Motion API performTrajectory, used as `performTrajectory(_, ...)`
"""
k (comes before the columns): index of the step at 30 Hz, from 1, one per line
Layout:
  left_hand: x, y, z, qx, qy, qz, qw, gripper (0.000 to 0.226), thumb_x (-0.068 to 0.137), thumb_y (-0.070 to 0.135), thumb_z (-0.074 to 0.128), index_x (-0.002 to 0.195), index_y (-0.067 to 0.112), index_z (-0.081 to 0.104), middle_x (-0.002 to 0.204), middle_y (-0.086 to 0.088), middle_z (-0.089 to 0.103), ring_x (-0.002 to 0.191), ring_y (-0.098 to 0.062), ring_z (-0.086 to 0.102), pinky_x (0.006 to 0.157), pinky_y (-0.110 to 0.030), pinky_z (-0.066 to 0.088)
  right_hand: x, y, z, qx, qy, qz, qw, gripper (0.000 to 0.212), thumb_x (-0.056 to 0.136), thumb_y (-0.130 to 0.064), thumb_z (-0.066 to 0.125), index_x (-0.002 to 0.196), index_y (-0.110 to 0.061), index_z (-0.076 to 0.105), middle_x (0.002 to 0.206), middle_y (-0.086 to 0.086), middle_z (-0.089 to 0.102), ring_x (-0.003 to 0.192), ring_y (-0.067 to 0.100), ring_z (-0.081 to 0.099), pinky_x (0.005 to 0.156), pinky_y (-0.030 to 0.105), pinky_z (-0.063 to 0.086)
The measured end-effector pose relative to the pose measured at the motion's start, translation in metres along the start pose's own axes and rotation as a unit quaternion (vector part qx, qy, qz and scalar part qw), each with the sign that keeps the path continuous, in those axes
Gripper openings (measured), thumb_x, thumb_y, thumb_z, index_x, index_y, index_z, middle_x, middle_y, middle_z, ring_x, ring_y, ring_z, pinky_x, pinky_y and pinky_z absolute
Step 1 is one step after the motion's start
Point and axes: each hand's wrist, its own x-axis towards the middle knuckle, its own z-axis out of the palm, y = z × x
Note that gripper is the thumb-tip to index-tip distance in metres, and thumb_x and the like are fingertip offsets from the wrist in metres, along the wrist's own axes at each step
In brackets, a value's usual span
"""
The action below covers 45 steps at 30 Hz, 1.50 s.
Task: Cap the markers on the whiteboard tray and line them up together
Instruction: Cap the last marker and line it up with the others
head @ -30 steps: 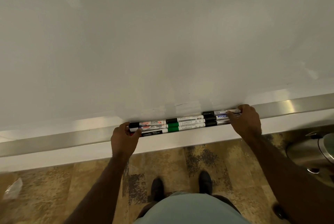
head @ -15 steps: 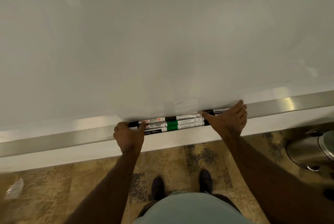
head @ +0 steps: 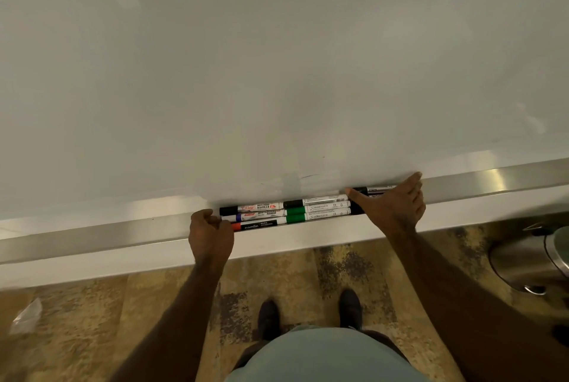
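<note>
Several capped markers (head: 286, 212) lie side by side in rows in the metal whiteboard tray (head: 92, 235), with black, blue, red and green caps. My left hand (head: 211, 235) is curled into a loose fist at the left ends of the rows, its fingertips touching them. At the right ends my right hand (head: 392, 207) lies flat with fingers spread, its thumb pointing left against the rows. It partly covers one more black-capped marker (head: 368, 190) that lies further right against the board.
The whiteboard (head: 277, 58) fills the upper view. A steel bin (head: 529, 258) stands on the patterned floor at the right. A crumpled clear wrapper (head: 26, 317) lies on the floor at the left. My shoes (head: 309, 312) are below the tray.
My right hand opened from a grip at the far right ends and moved left onto the rows. The left hand drew back a little, and the left caps now show.
</note>
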Motion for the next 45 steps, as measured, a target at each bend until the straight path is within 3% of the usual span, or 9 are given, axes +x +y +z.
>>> performTrajectory(4, 0.002, -0.008, -0.009, 0.049, -0.038, 0.058, 0.996, 0.055, 0.078, 0.024, 0.074, 0.125, 0.011, 0.049, 0.110, -0.006, 0.063, 0.089, -0.017, 0.056, 0.080, -0.032, 0.047, 0.011, 0.013, -0.014, -0.007, 0.000, -0.005, 1.000, 0.142, 0.048, -0.078, 0.072, 0.147, -0.005, 0.002, 0.154, 0.021, 0.021, 0.140, 0.040, 0.022, 0.114, 0.053, 0.022)
performTrajectory(9, 0.001, -0.006, -0.010, 0.067, -0.063, 0.110, 0.990, 0.069, 0.068, 0.034, 0.082, 0.124, 0.011, 0.051, 0.111, -0.006, 0.063, 0.082, -0.012, 0.062, 0.073, -0.028, 0.052, 0.023, 0.027, -0.031, -0.044, 0.015, -0.045, 0.998, 0.105, 0.056, -0.075, 0.069, 0.127, -0.003, 0.039, 0.127, 0.021, 0.053, 0.116, 0.041, 0.051, 0.096, 0.055, 0.045)
performTrajectory(12, 0.000, -0.009, -0.010, 0.088, -0.070, 0.126, 0.986, 0.067, 0.068, 0.033, 0.083, 0.123, 0.011, 0.051, 0.117, -0.009, 0.061, 0.092, -0.019, 0.062, 0.081, -0.034, 0.055, 0.024, 0.037, -0.037, -0.078, 0.004, -0.082, 0.994, 0.095, 0.060, -0.071, 0.070, 0.122, -0.005, 0.044, 0.121, 0.020, 0.056, 0.110, 0.039, 0.053, 0.091, 0.052, 0.048)
performTrajectory(17, -0.001, -0.011, -0.015, 0.102, -0.076, 0.143, 0.981, 0.065, 0.071, 0.028, 0.082, 0.124, 0.010, 0.050, 0.116, -0.009, 0.063, 0.087, -0.013, 0.058, 0.077, -0.027, 0.047, 0.034, 0.045, -0.043, -0.088, -0.048, -0.124, 0.987, 0.084, 0.062, -0.065, 0.073, 0.116, -0.005, 0.052, 0.118, 0.018, 0.057, 0.109, 0.032, 0.049, 0.088, 0.044, 0.048)
performTrajectory(23, 0.000, -0.007, -0.016, 0.095, -0.091, 0.129, 0.983, 0.064, 0.071, 0.025, 0.082, 0.125, 0.010, 0.050, 0.114, -0.008, 0.066, 0.092, -0.019, 0.066, 0.079, -0.032, 0.053, 0.034, 0.046, -0.043, -0.061, -0.068, -0.136, 0.986, 0.081, 0.065, -0.055, 0.078, 0.124, -0.007, 0.050, 0.121, 0.017, 0.053, 0.109, 0.031, 0.049, 0.088, 0.044, 0.048)
performTrajectory(29, 0.001, -0.007, -0.016, 0.099, -0.075, 0.098, 0.987, 0.064, 0.070, 0.027, 0.083, 0.123, 0.012, 0.051, 0.111, -0.008, 0.068, 0.088, -0.018, 0.066, 0.076, -0.030, 0.053, 0.043, 0.050, -0.047, -0.041, -0.102, -0.155, 0.982, 0.068, 0.067, -0.046, 0.080, 0.117, -0.010, 0.052, 0.116, 0.013, 0.051, 0.099, 0.027, 0.054, 0.081, 0.036, 0.048)
performTrajectory(35, -0.004, -0.005, -0.008, 0.105, -0.035, 0.087, 0.990, 0.061, 0.071, 0.025, 0.082, 0.123, 0.011, 0.053, 0.110, -0.012, 0.069, 0.087, -0.021, 0.065, 0.079, -0.037, 0.054, 0.047, 0.055, -0.049, -0.036, -0.112, -0.188, 0.975, 0.067, 0.068, -0.047, 0.079, 0.117, -0.010, 0.052, 0.115, 0.011, 0.050, 0.101, 0.027, 0.052, 0.084, 0.042, 0.051)
performTrajectory(42, -0.010, -0.004, 0.001, 0.067, -0.031, 0.069, 0.995, 0.056, 0.074, 0.015, 0.078, 0.123, 0.012, 0.052, 0.111, -0.010, 0.067, 0.087, -0.019, 0.064, 0.070, -0.027, 0.050, 0.046, 0.058, -0.052, -0.022, -0.114, -0.199, 0.973, 0.066, 0.070, -0.047, 0.078, 0.118, -0.011, 0.053, 0.116, 0.012, 0.051, 0.104, 0.027, 0.050, 0.085, 0.042, 0.051)
performTrajectory(45, -0.011, -0.003, 0.004, 0.064, -0.039, 0.067, 0.995, 0.062, 0.076, 0.014, 0.077, 0.131, 0.010, 0.049, 0.110, -0.006, 0.065, 0.086, -0.018, 0.063, 0.074, -0.029, 0.050, 0.047, 0.058, -0.052, -0.023, -0.114, -0.197, 0.974, 0.065, 0.071, -0.046, 0.077, 0.119, -0.012, 0.052, 0.117, 0.012, 0.051, 0.106, 0.027, 0.049, 0.085, 0.040, 0.048)
